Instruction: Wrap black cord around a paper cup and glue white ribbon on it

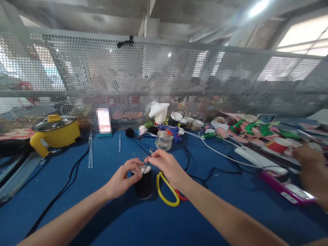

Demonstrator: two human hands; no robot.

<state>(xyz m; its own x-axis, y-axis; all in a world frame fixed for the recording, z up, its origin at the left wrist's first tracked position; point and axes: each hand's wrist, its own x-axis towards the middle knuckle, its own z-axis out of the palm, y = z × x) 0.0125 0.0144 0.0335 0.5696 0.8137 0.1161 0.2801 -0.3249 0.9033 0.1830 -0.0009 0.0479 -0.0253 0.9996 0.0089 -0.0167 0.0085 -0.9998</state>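
A small black cup [143, 186] with a white inside stands upright on the blue tabletop in front of me. My left hand [125, 177] has its curled fingers and thumb at the cup's rim. Over the rim's right side, my right hand [166, 165] pinches a thin black yarn [146, 168] that runs down to the cup. Behind, a black yarn ball [130, 132] lies on the table, its strand leading toward my right hand. Scissors [167, 191] with yellow and red handles lie beside the cup, partly covered by my right wrist.
A blue glue gun [170, 131] rests on a glass jar [164, 140]. To the left stands a yellow electric pot [57, 131]. At right are a white power strip [260, 159], a purple box-like object [285, 188] and another person's blurred hand [311, 167]. Black cables cross the table.
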